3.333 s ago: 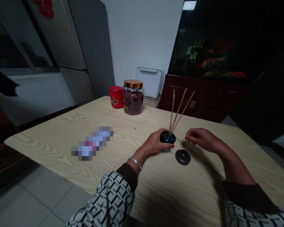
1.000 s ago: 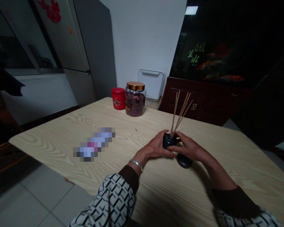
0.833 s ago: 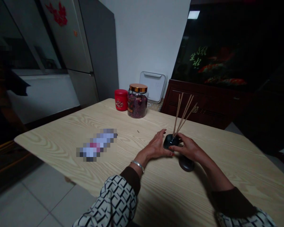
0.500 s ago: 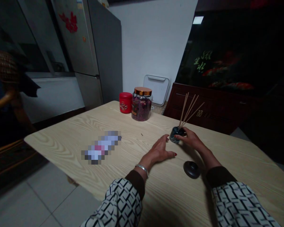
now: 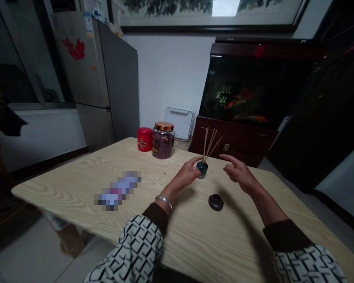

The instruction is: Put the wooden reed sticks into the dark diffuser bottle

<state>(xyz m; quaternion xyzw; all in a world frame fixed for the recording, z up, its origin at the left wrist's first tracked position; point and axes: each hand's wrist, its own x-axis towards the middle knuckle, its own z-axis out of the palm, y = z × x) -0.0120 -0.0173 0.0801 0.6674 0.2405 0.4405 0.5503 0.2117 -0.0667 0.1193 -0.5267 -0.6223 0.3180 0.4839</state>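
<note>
A reed diffuser bottle (image 5: 202,170) of dark bluish glass stands upright on the wooden table, with several thin reed sticks (image 5: 209,145) fanning out of its neck. My left hand (image 5: 186,174) grips it from the left, thumb in front and index finger near the neck; the other fingers are partly hidden. Raised to the right of the sticks, my right hand (image 5: 237,171) touches nothing. Its index finger points out toward the sticks and the others are loosely bent. A dark round lid-like piece (image 5: 216,202) lies on the table between my forearms.
At the table's far edge stand a red canister (image 5: 144,139) and a glass jar (image 5: 163,141) of dried purplish contents with a copper-coloured lid. A blurred-out flat object (image 5: 118,190) lies on the left of the table (image 5: 76,169). Behind are a fridge (image 5: 122,86) and a fish tank (image 5: 247,90).
My right hand has let go of the diffuser and risen to its right. My left hand has closed on the bottle from the left. The head view has tilted up and shifted right.
</note>
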